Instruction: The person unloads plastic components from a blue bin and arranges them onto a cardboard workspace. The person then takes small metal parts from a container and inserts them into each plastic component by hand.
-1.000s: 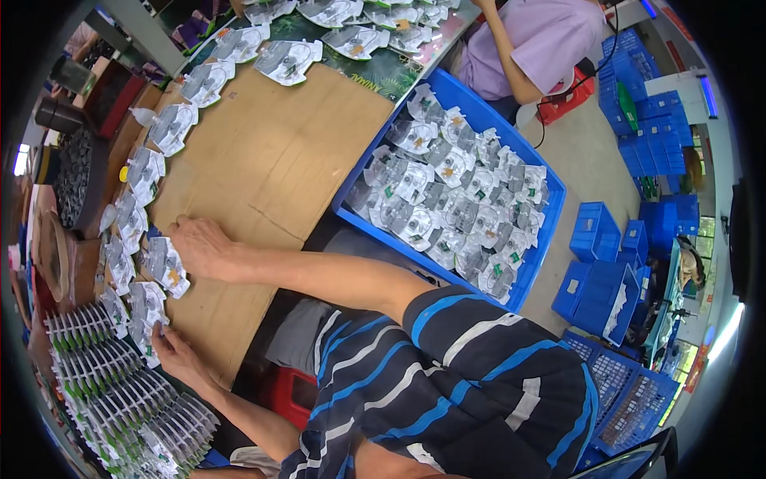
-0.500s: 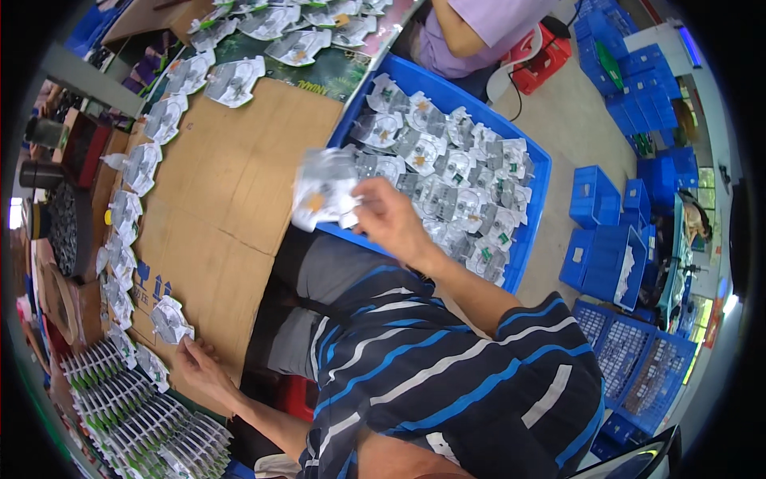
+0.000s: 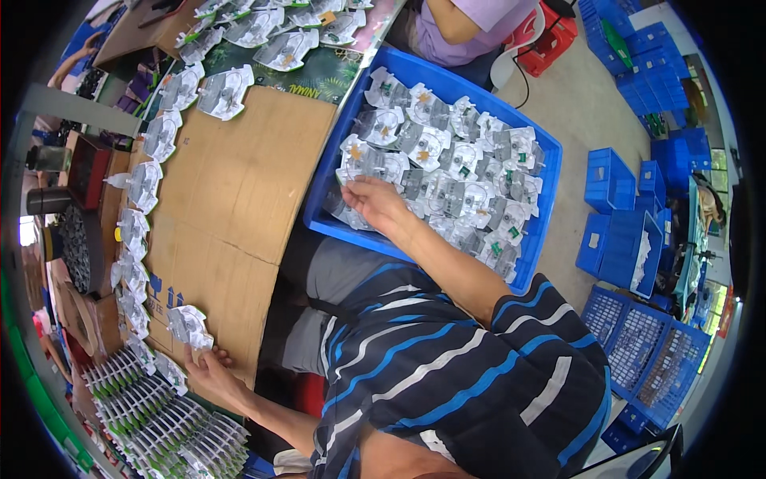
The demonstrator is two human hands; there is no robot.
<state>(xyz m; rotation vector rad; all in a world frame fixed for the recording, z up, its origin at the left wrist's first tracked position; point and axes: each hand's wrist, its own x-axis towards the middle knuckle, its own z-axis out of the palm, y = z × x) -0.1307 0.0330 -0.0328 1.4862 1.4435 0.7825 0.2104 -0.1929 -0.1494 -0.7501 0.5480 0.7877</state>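
Note:
My left hand (image 3: 211, 369) is closed with its fingertips on the lower edge of a grey-and-white moulded plastic part (image 3: 190, 326), above the near end of the cardboard sheet (image 3: 231, 191). My right hand (image 3: 371, 199) reaches over the blue bin (image 3: 319, 219), its fingers closed on the near edge of another such part (image 3: 357, 152), which bears a small orange piece. That part is among rows of similar parts (image 3: 463, 160) filling the bin. Some of these carry green or orange pieces.
A line of similar parts (image 3: 145, 185) runs along the cardboard's left side. Stacked white-and-green parts (image 3: 159, 407) stand at the near left. More parts (image 3: 287, 49) lie on the far table. A person in a purple shirt (image 3: 479, 24) sits beyond the bin; blue crates (image 3: 610, 255) stand at right.
My right hand has carried its plastic part rightward from over the cardboard's edge into the blue bin. My left hand stays at its part. The whole view has shifted slightly.

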